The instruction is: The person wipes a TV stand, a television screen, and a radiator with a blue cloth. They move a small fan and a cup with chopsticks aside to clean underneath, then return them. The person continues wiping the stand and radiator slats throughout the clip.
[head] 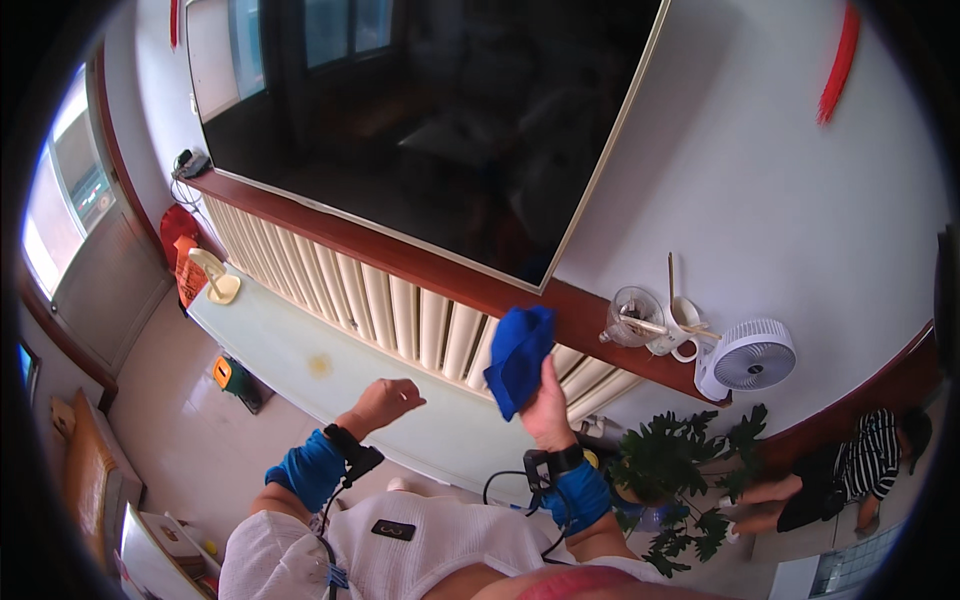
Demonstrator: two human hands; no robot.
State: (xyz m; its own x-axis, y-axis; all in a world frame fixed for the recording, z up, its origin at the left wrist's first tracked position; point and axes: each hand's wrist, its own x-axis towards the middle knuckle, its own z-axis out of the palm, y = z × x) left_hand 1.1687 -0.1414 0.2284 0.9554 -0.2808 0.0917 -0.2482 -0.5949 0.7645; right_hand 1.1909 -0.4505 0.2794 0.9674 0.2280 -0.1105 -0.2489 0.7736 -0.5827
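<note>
A folded blue cloth [520,360] is in my right hand [547,409], raised in front of the reddish-brown wooden shelf [450,283] over a cream radiator [360,300]. My left hand [386,405] holds nothing that I can see; its fingers are curled, over a pale glass-topped table [277,345]. A yellowish stain [319,365] marks the tabletop to the left of that hand. Above the shelf is a large dark television [420,142]. Both wrists wear black straps with small devices and cables, below which are blue sleeve covers.
On the shelf's right part stand a glass jar [636,311], a white mug [675,337] and a white fan [752,356]. A cream stand [217,281] is on the table's far left. A leafy plant [667,457] grows at right; beyond it is a person in a striped top [868,454].
</note>
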